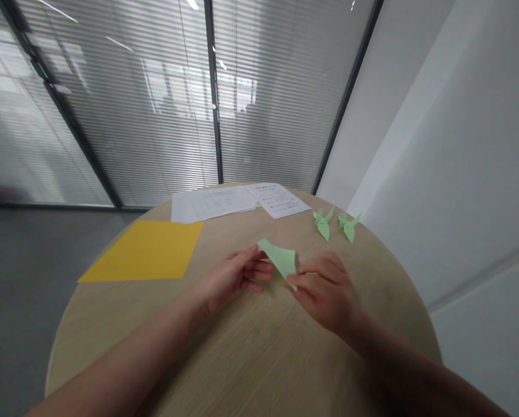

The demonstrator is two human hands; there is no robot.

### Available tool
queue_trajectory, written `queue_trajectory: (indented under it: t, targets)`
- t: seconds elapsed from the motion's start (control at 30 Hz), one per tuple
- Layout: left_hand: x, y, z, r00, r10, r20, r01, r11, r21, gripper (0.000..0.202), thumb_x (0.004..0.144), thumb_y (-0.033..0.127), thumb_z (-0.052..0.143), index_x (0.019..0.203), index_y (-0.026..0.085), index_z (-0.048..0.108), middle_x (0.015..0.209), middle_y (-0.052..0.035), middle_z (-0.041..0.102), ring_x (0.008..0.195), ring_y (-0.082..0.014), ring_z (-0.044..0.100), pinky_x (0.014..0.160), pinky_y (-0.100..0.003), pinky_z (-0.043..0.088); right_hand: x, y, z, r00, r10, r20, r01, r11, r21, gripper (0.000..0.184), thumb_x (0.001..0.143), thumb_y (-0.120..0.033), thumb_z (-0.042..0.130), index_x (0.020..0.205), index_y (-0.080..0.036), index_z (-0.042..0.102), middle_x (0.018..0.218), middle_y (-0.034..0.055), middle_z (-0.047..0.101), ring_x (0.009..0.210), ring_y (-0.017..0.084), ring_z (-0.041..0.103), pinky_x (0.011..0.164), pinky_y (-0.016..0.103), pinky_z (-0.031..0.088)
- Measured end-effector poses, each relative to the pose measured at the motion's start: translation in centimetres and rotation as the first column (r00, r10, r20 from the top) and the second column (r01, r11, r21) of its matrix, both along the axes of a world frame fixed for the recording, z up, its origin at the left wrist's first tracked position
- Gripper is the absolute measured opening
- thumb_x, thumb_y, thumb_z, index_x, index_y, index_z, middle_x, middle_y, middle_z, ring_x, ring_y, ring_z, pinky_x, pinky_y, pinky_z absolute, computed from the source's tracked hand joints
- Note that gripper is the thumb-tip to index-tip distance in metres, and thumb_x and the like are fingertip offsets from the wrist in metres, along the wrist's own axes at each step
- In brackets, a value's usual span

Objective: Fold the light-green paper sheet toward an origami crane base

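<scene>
A folded piece of light green paper [281, 258] is held between my two hands, a little above the round wooden table [251, 347]. My left hand [242, 269] grips its upper left corner between thumb and fingers, the other fingers spread beneath. On the other side, my right hand [322, 286] pinches the paper's lower right edge. Beyond my right hand, two folded green paper cranes, a left one [323, 225] and a right one [350, 227], rest side by side on the table.
A yellow sheet [149, 252] lies at the table's left. Printed white papers [218, 202] overlap near the far edge, with another printed sheet [278, 200] beside them. Behind the table stands a glass partition with blinds [164, 116]; a white wall [472, 191] rises close on the right.
</scene>
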State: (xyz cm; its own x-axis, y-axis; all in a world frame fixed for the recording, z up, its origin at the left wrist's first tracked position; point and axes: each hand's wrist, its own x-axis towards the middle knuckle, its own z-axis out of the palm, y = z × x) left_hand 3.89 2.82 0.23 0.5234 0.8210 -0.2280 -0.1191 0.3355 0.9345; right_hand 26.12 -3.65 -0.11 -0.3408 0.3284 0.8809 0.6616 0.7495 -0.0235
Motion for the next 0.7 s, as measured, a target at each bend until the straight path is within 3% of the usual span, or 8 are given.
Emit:
queue_trajectory:
  t: [0.1,0.23,0.33,0.4,0.5,0.6,0.67,0.7]
  targets:
    - [0.0,0.0,-0.3,1.000,-0.016,0.022,0.016,1.000,-0.002,0.034,0.088,0.046,0.075,0.100,0.014,0.073,0.092,-0.0104,0.077,0.078,-0.0168,0.069,0.067,-0.026,0.053,-1.4,-0.3,-0.8,0.984,0.079,0.161,-0.072,0.996,-0.044,0.011,0.096,-0.019,0.066,0.088,-0.023,0.073,0.080,0.0004,0.072,0.076,0.016,0.060,0.075,0.034,0.045]
    - [0.1,0.2,-1.2,1.000,-0.028,0.003,0.028,0.999,-0.031,0.045,0.080,0.058,0.078,0.087,0.014,0.071,0.080,-0.0061,0.074,0.070,-0.0161,0.066,0.069,-0.028,0.054,-2.5,-0.1,-1.7,0.952,0.124,0.278,-0.112,0.992,-0.061,0.018,0.096,-0.019,0.068,0.079,-0.022,0.071,0.072,-0.0010,0.068,0.075,0.017,0.055,0.073,0.035,0.041]
    - [0.4,0.1,-2.1,0.995,0.026,-0.101,-0.022,0.999,0.044,0.040,0.074,0.052,0.083,0.080,0.016,0.067,0.068,0.0008,0.067,0.061,-0.0123,0.058,0.061,-0.025,0.047,-2.9,0.0,-2.1,0.925,0.149,0.351,-0.124,0.988,-0.094,0.020,0.097,-0.022,0.067,0.077,-0.023,0.069,0.071,-0.0019,0.066,0.074,0.017,0.054,0.073,0.035,0.040]
    - [0.5,0.1,-2.2,0.987,0.062,-0.149,-0.046,0.993,0.109,0.037,0.074,0.050,0.081,0.075,0.016,0.066,0.063,0.0033,0.062,0.057,-0.0110,0.052,0.058,-0.024,0.041,-2.8,0.0,-2.1,0.906,0.211,0.366,-0.176,0.976,-0.128,0.019,0.097,-0.034,0.069,0.082,-0.023,0.070,0.076,-0.0011,0.068,0.078,0.018,0.058,0.075,0.036,0.041]
    - [0.2,0.3,-1.8,0.982,-0.013,-0.190,0.049,0.981,0.185,0.037,0.073,0.051,0.079,0.073,0.016,0.067,0.061,0.0030,0.059,0.056,-0.0110,0.047,0.055,-0.025,0.035,-1.8,0.0,-1.8,0.944,0.215,0.251,-0.186,0.973,-0.134,0.029,0.095,-0.051,0.066,0.101,-0.023,0.073,0.102,0.0055,0.074,0.097,0.023,0.065,0.089,0.041,0.047]
    - [-0.2,0.6,-1.0,0.974,-0.047,-0.220,0.099,0.967,0.234,0.036,0.069,0.050,0.081,0.071,0.016,0.070,0.062,0.0017,0.061,0.056,-0.0114,0.047,0.055,-0.025,0.032,0.3,0.8,-1.5,0.999,-0.043,-0.029,0.038,0.987,-0.155,0.026,0.098,-0.037,0.063,0.120,-0.026,0.069,0.130,0.0112,0.067,0.120,0.028,0.061,0.106,0.050,0.044]
    - [-0.5,0.7,-0.6,0.974,-0.035,-0.223,0.090,0.966,0.243,0.035,0.067,0.049,0.083,0.072,0.017,0.071,0.065,0.0001,0.064,0.059,-0.0129,0.050,0.057,-0.026,0.035,1.8,2.0,-1.6,0.950,-0.191,-0.248,0.124,0.957,-0.262,0.040,0.093,-0.039,0.068,0.131,-0.026,0.064,0.143,0.0142,0.060,0.134,0.033,0.054,0.108,0.056,0.044]
    - [-0.6,0.8,-0.6,0.973,-0.037,-0.228,0.094,0.966,0.243,0.035,0.068,0.049,0.083,0.073,0.017,0.071,0.066,-0.0006,0.064,0.060,-0.0135,0.052,0.058,-0.026,0.036,2.4,2.7,-1.7,0.905,-0.228,-0.359,0.093,0.930,-0.356,0.050,0.090,-0.042,0.070,0.136,-0.026,0.061,0.147,0.0150,0.057,0.137,0.034,0.051,0.106,0.056,0.047]
